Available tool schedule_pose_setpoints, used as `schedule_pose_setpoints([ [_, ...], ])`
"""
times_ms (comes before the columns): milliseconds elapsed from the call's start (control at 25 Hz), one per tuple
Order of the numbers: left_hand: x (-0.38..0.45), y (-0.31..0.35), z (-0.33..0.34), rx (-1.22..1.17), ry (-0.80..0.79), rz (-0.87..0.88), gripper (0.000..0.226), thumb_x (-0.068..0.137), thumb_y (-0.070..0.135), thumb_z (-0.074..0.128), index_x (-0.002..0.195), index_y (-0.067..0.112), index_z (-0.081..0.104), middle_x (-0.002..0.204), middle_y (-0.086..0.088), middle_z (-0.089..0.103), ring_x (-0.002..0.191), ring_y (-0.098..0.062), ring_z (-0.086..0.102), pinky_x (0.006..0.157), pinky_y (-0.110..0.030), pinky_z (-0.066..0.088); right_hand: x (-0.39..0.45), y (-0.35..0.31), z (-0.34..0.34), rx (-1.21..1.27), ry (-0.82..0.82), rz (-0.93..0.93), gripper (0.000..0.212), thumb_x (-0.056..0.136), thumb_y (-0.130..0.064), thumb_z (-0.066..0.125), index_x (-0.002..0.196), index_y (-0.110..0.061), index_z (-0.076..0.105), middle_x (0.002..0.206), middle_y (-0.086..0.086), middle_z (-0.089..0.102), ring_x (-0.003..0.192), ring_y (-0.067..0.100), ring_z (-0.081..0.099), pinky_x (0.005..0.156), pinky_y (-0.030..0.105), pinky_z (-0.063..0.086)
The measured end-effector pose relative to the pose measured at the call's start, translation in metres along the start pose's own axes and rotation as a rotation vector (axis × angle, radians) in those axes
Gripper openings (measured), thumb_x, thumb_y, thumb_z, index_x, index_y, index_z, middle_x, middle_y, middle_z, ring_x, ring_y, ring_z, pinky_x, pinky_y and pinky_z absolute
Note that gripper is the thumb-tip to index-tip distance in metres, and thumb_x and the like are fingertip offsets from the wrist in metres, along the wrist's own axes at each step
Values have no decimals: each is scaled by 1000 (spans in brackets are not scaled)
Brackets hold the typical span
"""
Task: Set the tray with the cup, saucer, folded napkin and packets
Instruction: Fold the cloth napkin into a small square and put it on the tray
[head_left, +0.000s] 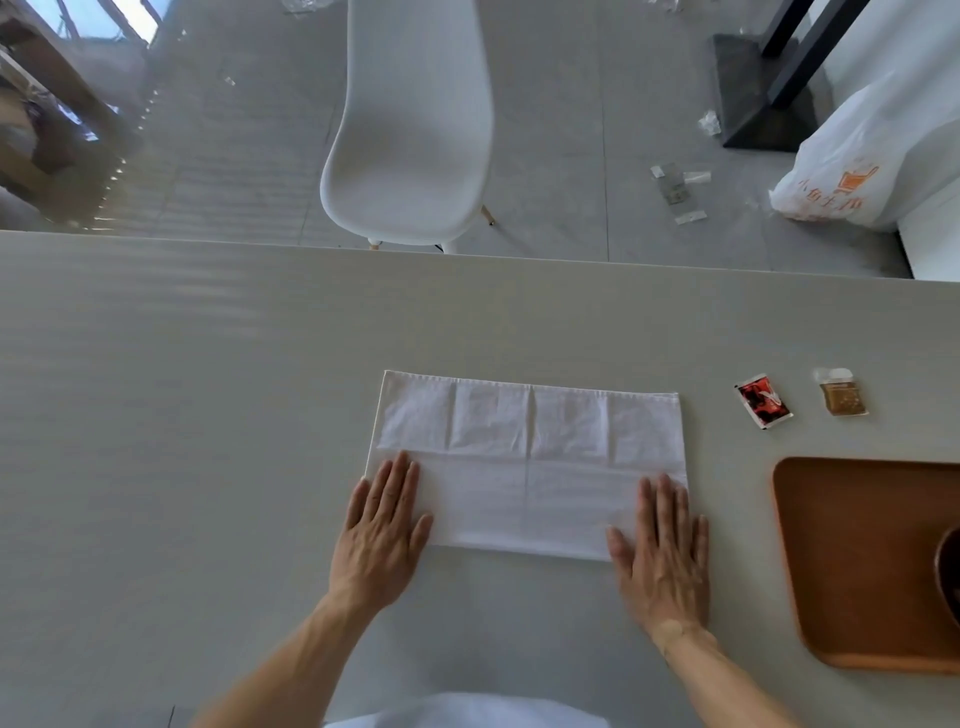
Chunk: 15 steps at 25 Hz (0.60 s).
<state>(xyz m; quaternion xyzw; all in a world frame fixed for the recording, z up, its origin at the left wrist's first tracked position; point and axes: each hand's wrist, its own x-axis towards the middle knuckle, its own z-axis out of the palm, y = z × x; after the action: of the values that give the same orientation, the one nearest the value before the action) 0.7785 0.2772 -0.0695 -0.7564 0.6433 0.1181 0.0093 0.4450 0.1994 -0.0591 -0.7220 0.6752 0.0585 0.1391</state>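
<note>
A white cloth napkin (527, 457) lies flat on the pale table, folded over once into a wide rectangle. My left hand (382, 530) presses flat on its near left corner with straight fingers. My right hand (662, 545) lies flat on its near right corner. To the right sit a red and black packet (762, 400) and a brown packet (841, 395). The wooden tray (852, 561) rests at the right edge, with the dark rim of a cup or saucer (949, 571) just showing on it.
The table (208, 415) stretches wide to the left and beyond the napkin. A white chair (410, 135) stands past the far edge. A white plastic bag (852, 171) and scraps of wrapping lie on the floor at the right.
</note>
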Motion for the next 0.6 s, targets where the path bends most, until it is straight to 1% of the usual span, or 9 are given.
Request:
schedule_pose_setpoints([
  [80, -6, -13, -3, 0, -13, -21, 66, 100, 46, 20, 155, 8, 19, 163, -8, 16, 150, -19, 11, 122, -39, 8, -3, 13, -2, -19, -22, 14, 83, 90, -65, -1, 153, -11, 11, 162, 9, 8, 149, 26, 7, 120, 51, 15],
  [160, -8, -15, -4, -1, -14, -19, 68, 100, 49, 16, 155, 8, 19, 164, -8, 14, 151, -20, 10, 121, -41, 9, -3, 15, -1, -25, -21, 11, 85, 88, -66, -5, 153, -12, 5, 162, 8, 3, 149, 26, 2, 121, 50, 10],
  [240, -6, -18, -6, -8, 0, -13, 68, 101, 49, 14, 154, 8, 20, 164, -9, 14, 151, -22, 10, 122, -43, 8, 0, 12, -5, -21, -15, -8, 83, 89, -66, 2, 154, -15, 4, 163, 6, 1, 150, 25, -2, 121, 49, 1],
  [320, 2, -11, -9, -38, 27, 25, 65, 102, 45, 19, 154, 8, 21, 164, -9, 14, 152, -25, 9, 123, -45, 7, 6, 7, -11, -12, 2, -85, 77, 92, -62, 13, 154, -17, 7, 163, 4, 1, 150, 25, -4, 121, 47, -4],
  [440, 38, 34, -13, -106, 44, 162, 59, 103, 40, 29, 155, 13, 22, 164, -7, 14, 152, -25, 8, 122, -49, 11, 32, -22, -19, 1, 35, -235, 69, 97, -53, 20, 155, -18, 7, 164, 3, 3, 150, 25, -5, 121, 48, 0],
  [520, 72, 73, -14, -134, 44, 264, 58, 103, 38, 32, 155, 14, 23, 164, -5, 15, 152, -23, 8, 122, -48, 14, 57, -51, -21, 30, 38, -289, 65, 99, -46, 26, 155, -20, 7, 163, 1, 2, 150, 24, -6, 121, 47, 2],
  [600, 99, 103, -11, -115, 46, 312, 57, 103, 36, 34, 155, 14, 24, 164, -5, 15, 152, -22, 7, 122, -47, 15, 77, -76, -20, 32, 21, -314, 63, 100, -38, 33, 155, -19, 8, 163, -1, 0, 150, 24, -6, 122, 47, 4],
])
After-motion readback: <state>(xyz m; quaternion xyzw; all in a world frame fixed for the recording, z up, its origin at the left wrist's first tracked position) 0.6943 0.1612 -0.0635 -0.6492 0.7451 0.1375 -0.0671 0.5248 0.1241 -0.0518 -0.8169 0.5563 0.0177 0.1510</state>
